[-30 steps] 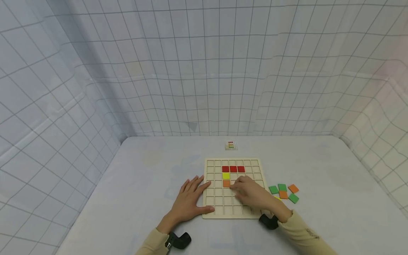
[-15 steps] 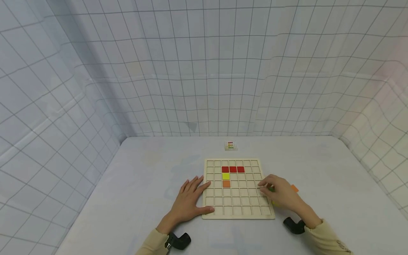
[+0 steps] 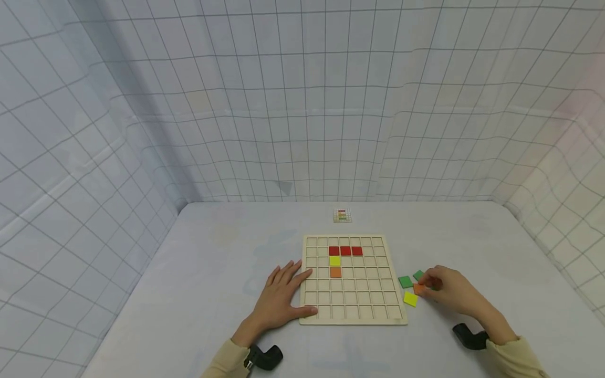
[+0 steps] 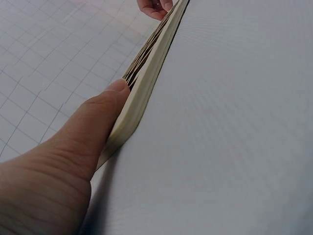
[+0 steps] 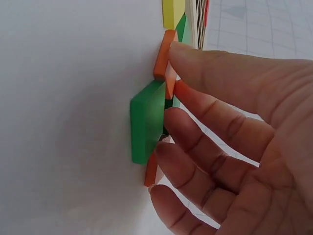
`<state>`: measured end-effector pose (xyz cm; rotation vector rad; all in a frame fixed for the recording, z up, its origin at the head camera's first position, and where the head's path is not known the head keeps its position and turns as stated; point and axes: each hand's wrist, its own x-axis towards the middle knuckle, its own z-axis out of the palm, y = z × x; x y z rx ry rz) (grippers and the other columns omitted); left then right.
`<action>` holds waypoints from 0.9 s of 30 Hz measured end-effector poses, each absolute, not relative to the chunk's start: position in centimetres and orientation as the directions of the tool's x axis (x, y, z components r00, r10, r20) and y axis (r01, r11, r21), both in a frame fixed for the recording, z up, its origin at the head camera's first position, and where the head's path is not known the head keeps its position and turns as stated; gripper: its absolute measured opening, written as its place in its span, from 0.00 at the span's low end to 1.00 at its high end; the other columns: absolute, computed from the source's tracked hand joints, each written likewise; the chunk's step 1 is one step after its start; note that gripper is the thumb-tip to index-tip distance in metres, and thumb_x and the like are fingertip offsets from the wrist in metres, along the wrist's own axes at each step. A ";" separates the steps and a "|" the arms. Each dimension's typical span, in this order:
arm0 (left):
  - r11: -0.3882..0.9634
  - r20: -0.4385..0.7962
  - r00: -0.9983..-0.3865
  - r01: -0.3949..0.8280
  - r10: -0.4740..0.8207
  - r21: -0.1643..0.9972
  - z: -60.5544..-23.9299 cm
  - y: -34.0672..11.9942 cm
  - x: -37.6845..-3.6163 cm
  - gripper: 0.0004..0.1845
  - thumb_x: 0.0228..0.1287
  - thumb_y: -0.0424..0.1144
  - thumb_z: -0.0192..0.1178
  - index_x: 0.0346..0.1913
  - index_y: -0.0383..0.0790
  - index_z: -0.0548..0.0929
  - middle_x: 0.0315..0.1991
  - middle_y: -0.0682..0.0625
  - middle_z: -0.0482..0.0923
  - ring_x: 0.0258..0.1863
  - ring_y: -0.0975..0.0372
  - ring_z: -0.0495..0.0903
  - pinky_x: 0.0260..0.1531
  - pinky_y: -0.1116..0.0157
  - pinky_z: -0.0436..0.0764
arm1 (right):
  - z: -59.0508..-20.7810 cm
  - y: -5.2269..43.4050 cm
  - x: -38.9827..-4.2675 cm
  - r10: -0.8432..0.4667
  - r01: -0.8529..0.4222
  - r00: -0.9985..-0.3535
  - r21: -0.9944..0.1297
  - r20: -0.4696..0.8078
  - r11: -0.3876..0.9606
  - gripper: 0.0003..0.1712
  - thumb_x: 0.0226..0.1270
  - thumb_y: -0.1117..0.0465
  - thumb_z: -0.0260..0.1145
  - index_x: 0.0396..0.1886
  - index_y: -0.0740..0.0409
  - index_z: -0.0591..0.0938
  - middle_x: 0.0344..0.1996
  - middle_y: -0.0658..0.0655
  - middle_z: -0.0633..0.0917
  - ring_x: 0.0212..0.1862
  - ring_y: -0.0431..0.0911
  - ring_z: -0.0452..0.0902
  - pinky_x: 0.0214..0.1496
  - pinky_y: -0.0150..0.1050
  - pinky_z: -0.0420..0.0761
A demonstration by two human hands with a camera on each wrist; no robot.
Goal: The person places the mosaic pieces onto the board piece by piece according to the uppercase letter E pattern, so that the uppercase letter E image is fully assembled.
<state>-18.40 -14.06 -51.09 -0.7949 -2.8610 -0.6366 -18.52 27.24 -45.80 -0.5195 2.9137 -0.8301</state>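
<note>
Inside grid board (image 3: pixel 352 299): three red tiles (image 3: pixel 345 251), yellow, orange.

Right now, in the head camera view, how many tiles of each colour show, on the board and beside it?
Red tiles: 3
Yellow tiles: 2
Orange tiles: 2
Green tiles: 2
Total: 9 (5 on the board, 4 beside it). The right hand may cover more.
</note>
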 end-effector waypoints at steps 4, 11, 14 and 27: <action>0.775 0.216 -0.855 0.518 0.471 0.362 -51.1 -14.1 -18.5 0.47 0.52 0.74 0.54 0.72 0.54 0.63 0.73 0.50 0.52 0.72 0.56 0.46 0.67 0.52 0.42 | -46.0 27.5 -18.5 -0.343 -0.302 -0.939 -0.530 0.021 0.792 0.07 0.57 0.60 0.72 0.35 0.54 0.83 0.30 0.45 0.78 0.32 0.42 0.68 0.33 0.35 0.72; 0.776 0.203 -0.859 0.513 0.471 0.367 -51.1 -14.1 -18.4 0.47 0.52 0.75 0.53 0.72 0.54 0.63 0.73 0.50 0.52 0.72 0.56 0.45 0.68 0.52 0.42 | -45.9 27.2 -18.5 -0.343 -0.309 -0.938 -0.535 0.038 0.786 0.08 0.56 0.61 0.73 0.34 0.55 0.83 0.28 0.46 0.76 0.31 0.42 0.66 0.30 0.34 0.69; 0.776 0.202 -0.860 0.510 0.469 0.371 -51.0 -14.1 -18.4 0.47 0.52 0.75 0.53 0.71 0.54 0.63 0.73 0.50 0.52 0.72 0.56 0.45 0.68 0.52 0.42 | -45.9 27.0 -18.6 -0.336 -0.297 -0.942 -0.545 0.030 0.784 0.09 0.56 0.62 0.73 0.33 0.55 0.80 0.26 0.47 0.74 0.29 0.42 0.65 0.28 0.34 0.67; 0.776 0.201 -0.861 0.508 0.467 0.374 -51.0 -14.0 -18.3 0.47 0.52 0.74 0.54 0.72 0.54 0.63 0.73 0.50 0.52 0.72 0.56 0.45 0.68 0.52 0.41 | -46.0 26.6 -18.1 -0.320 -0.309 -0.944 -0.569 0.084 0.762 0.11 0.55 0.57 0.73 0.30 0.50 0.78 0.24 0.43 0.76 0.24 0.37 0.65 0.23 0.32 0.66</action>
